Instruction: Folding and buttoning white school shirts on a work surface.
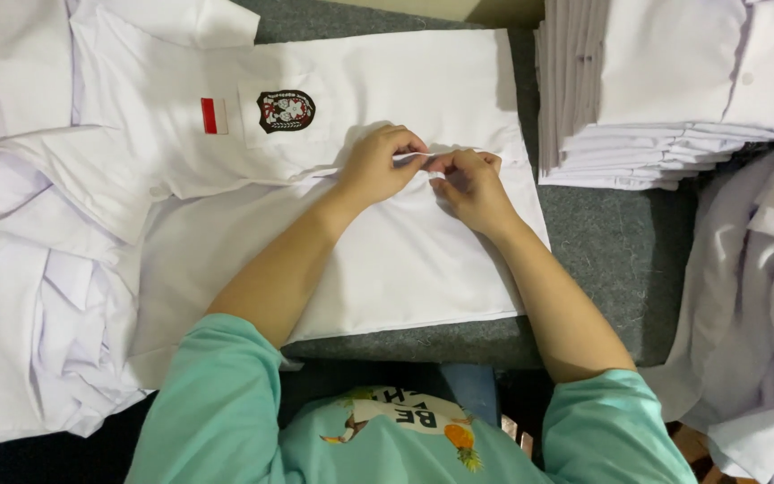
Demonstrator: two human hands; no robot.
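Both hands are right on the white shirt (387, 242), which lies spread flat across the grey bench (602, 260), collar end to the left of the view, hem end to the right. The left hand (378, 164) pinches the front edge of the shirt between thumb and fingertips, and the right hand (469, 184) meets it, fingers curled and gripping the same strip of fabric, so the two hands touch knuckle to knuckle at the placket. On the chest sits a dark crest badge (285, 110), with a small red-and-white patch (214, 116) just beside it. Up at the right, a neat stack of folded white shirts (656, 134) stands on the bench, apart from the hands. A loose heap of white garments (754, 296) hangs off the right edge, and another rumpled pile (20, 314) crowds the left. Teal sleeves (217, 403) frame the bottom of the view.
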